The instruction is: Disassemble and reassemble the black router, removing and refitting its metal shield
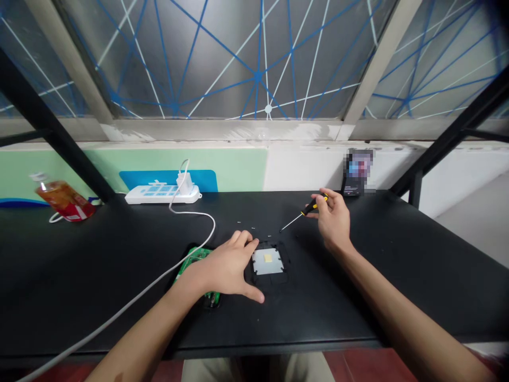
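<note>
My right hand [333, 218] is closed on a black and yellow screwdriver [308, 208], its thin shaft slanting down left. The tip is close to the table, near a few small screws [269, 236]. My left hand [233, 265], fingers apart, reaches across to the left edge of a black plastic cover [287, 277] with a silvery plate [260, 263] and a small cream square [268, 258] on it. Whether the fingers press on the cover I cannot tell. Beneath my left wrist is a black casing with a green circuit board [193, 258], partly hidden by the hand.
A white power strip [161, 195] with a plugged-in charger [184, 183] lies at the back left. Its pale cable [139, 297] runs across the table [99, 265] to the front left. A drink bottle [66, 199] lies tilted far left; a phone [356, 172] leans against the wall.
</note>
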Action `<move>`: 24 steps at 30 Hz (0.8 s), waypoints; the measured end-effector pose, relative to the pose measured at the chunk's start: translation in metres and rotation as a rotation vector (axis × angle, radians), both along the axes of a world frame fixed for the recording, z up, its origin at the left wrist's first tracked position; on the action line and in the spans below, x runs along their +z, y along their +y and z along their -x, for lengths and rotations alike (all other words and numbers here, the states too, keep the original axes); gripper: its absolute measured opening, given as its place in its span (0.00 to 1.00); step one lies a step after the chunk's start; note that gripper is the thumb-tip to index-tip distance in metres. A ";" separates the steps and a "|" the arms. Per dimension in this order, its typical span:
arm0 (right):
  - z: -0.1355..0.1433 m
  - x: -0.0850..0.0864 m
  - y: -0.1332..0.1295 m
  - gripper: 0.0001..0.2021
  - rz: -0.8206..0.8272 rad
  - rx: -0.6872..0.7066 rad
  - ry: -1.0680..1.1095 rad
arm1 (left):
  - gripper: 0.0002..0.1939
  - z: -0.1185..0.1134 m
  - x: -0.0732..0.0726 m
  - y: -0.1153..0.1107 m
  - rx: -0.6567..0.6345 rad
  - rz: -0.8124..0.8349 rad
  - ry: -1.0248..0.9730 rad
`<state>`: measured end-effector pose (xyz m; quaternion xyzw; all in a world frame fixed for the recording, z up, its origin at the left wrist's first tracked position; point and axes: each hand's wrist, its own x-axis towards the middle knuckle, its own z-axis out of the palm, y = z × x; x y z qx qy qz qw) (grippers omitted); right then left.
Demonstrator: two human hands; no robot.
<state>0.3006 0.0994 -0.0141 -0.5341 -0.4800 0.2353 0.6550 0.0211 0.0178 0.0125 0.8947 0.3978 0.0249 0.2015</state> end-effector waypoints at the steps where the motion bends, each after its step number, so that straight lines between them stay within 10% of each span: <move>1: 0.000 0.000 0.000 0.22 -0.004 -0.004 -0.016 | 0.60 0.000 0.000 0.000 -0.004 -0.003 -0.001; 24: -0.003 0.014 -0.007 0.17 -0.074 0.039 0.027 | 0.61 0.000 0.000 0.001 -0.001 -0.008 0.009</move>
